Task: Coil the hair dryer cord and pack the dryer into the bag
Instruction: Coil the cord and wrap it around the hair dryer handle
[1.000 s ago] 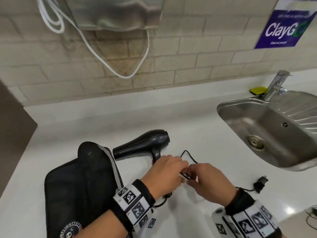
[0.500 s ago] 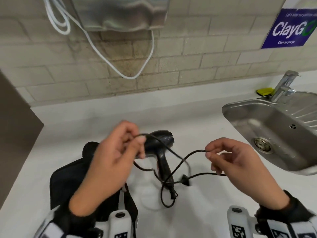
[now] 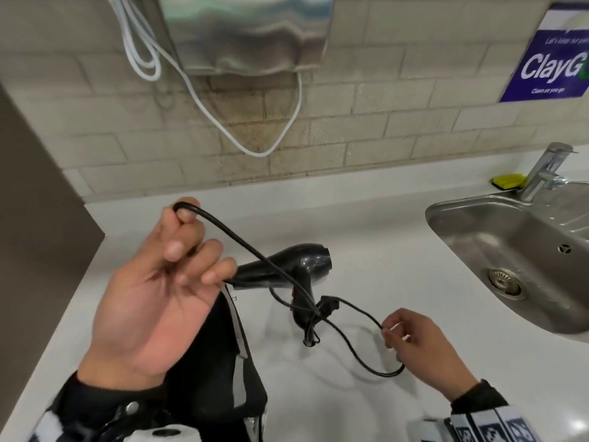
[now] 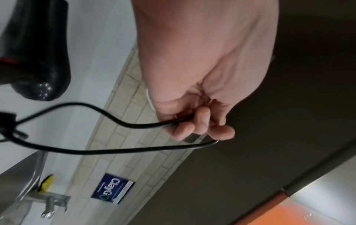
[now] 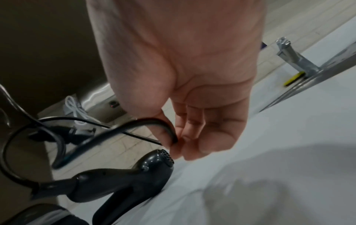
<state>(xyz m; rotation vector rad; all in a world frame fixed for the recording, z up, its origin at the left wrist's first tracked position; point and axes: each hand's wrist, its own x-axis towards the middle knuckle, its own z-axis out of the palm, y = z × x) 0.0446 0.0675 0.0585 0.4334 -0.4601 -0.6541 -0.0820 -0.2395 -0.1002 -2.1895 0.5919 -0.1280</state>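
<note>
Both hands pinch the cord [image 3: 242, 242], left hand [image 3: 153, 291] high & right hand [image 3: 414, 342] low, prob. stretching slack to coil beside the dryer [image 3: 287, 266].

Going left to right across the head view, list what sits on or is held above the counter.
black bag → left hand → hair dryer → plug → right hand → sink → faucet
</note>
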